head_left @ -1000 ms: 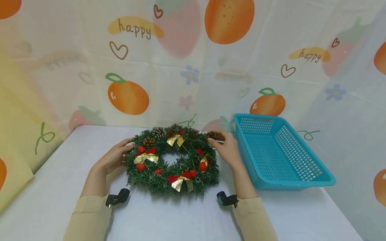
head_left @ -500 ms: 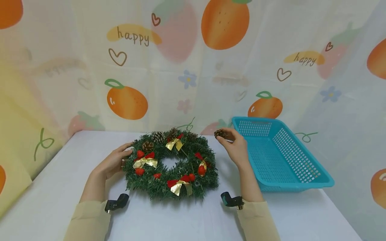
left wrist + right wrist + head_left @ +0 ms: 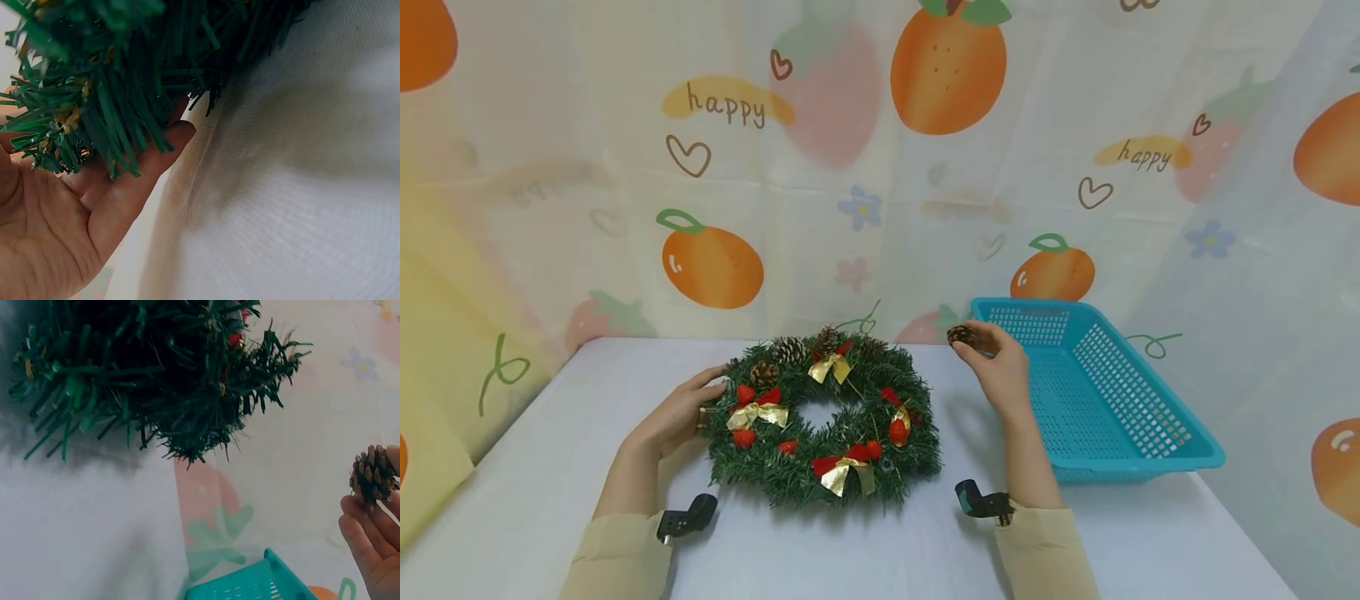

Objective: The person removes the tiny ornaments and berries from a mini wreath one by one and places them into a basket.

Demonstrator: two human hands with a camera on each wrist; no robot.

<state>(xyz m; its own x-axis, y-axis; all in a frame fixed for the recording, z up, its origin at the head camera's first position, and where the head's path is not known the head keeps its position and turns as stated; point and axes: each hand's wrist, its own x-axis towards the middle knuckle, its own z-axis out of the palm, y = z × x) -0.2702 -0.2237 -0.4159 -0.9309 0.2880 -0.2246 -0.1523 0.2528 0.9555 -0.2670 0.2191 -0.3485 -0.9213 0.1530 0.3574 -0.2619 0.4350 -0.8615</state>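
Tabletop: right hand [image 3: 1004, 372] pinching pinecone [image 3: 961, 336]

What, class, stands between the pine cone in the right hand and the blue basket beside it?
Nothing visible. The right hand pinches the pine cone just left of the blue basket rim, with only open air between. The wreath lies on the other side.

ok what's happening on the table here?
A person is working on a Christmas wreath lying flat on the white table. The left hand rests against the wreath's left edge. The right hand pinches a pine cone, lifted clear of the wreath and held just short of the near corner of the blue basket. The basket looks empty. More pine cones sit on the wreath's far side.
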